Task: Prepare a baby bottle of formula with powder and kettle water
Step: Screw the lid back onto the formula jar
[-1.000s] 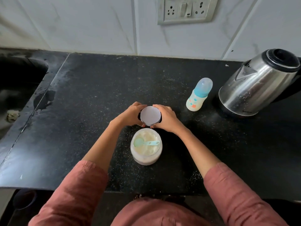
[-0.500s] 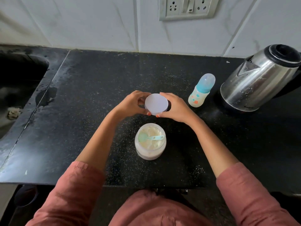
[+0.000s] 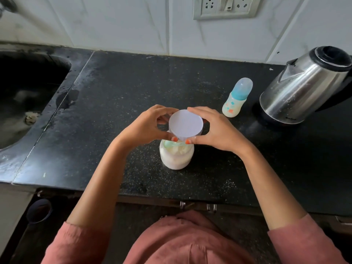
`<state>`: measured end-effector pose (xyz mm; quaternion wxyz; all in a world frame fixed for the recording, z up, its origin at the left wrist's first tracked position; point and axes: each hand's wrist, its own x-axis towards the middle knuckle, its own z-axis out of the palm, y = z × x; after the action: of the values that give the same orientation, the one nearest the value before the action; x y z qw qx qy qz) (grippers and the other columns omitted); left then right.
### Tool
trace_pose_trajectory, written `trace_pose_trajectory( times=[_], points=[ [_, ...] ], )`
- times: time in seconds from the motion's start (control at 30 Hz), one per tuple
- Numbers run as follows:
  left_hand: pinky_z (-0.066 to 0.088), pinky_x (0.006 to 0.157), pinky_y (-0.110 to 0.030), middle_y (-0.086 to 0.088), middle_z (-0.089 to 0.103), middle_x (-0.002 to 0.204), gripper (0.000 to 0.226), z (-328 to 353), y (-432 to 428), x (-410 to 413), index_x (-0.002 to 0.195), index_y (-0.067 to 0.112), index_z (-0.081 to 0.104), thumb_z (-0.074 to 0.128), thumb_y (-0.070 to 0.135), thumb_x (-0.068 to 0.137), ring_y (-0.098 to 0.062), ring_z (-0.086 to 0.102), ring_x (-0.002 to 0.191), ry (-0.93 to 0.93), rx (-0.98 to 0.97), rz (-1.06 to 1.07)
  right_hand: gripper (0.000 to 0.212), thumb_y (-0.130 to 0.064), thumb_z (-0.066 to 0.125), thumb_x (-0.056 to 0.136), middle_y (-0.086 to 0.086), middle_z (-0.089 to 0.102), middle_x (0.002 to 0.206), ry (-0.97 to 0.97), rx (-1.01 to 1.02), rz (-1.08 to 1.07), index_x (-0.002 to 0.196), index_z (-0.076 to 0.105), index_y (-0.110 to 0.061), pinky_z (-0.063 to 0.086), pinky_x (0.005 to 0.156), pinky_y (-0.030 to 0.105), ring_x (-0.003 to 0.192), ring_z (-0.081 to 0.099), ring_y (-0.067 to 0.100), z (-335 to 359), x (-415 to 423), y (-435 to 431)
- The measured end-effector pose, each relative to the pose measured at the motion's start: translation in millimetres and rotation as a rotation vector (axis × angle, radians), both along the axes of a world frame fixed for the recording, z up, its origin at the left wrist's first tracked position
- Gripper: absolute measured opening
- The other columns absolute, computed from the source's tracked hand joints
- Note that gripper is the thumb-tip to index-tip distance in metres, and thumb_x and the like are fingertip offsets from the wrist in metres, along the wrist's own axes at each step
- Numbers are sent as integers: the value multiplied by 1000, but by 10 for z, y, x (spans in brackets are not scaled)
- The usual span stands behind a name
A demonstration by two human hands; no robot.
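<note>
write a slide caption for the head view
Left hand and right hand hold the white lid over the open powder jar, baby bottle and kettle nearby.

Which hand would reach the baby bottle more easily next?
The right hand, probably: the baby bottle stands just beyond it on the right, beside the kettle. The left hand is across the lid both hands hold.

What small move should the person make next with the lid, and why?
Probably lower the lid onto the open powder jar and twist it shut. The left hand and right hand both hold it by its rim, partly over the jar's mouth. The scoop lies inside on the powder, and the baby bottle stands capped by the kettle.
</note>
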<state>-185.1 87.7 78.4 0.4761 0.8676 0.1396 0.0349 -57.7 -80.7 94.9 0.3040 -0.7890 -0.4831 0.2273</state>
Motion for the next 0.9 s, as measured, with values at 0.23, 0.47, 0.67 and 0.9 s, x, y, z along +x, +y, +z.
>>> trace_pose_trajectory(
  times=[0.23,0.47,0.67,0.9],
  points=[
    [31,102,-22,8,44,127,72,-205,-138,-234,129,26,46,81,24,66,-7,41,118,20,14,28,84,-32,76,71,-7,33,147,15,-39,40,142,31,-23,23,102,26,134,25,11,-140,-192,-64],
    [28,108,-27,14,41,132,81,-408,-260,-344,135,29,33,78,15,69,-6,36,127,-21,-231,53,85,-30,76,72,-7,30,148,39,-54,31,142,29,-24,26,108,34,136,24,13,-211,-302,-39],
    [34,102,-14,19,34,133,103,-662,-393,-354,137,34,17,85,19,62,2,36,125,-70,-320,103,84,-30,75,73,-8,28,149,-11,-106,35,143,27,-26,26,108,35,137,20,13,-226,-329,-18],
    [38,96,-11,20,37,130,94,-842,-547,-306,125,43,28,83,32,50,11,40,118,-185,-361,161,80,-33,74,73,-10,31,145,-110,-121,31,140,31,-25,27,105,30,134,25,14,-193,-376,-39]
  ],
)
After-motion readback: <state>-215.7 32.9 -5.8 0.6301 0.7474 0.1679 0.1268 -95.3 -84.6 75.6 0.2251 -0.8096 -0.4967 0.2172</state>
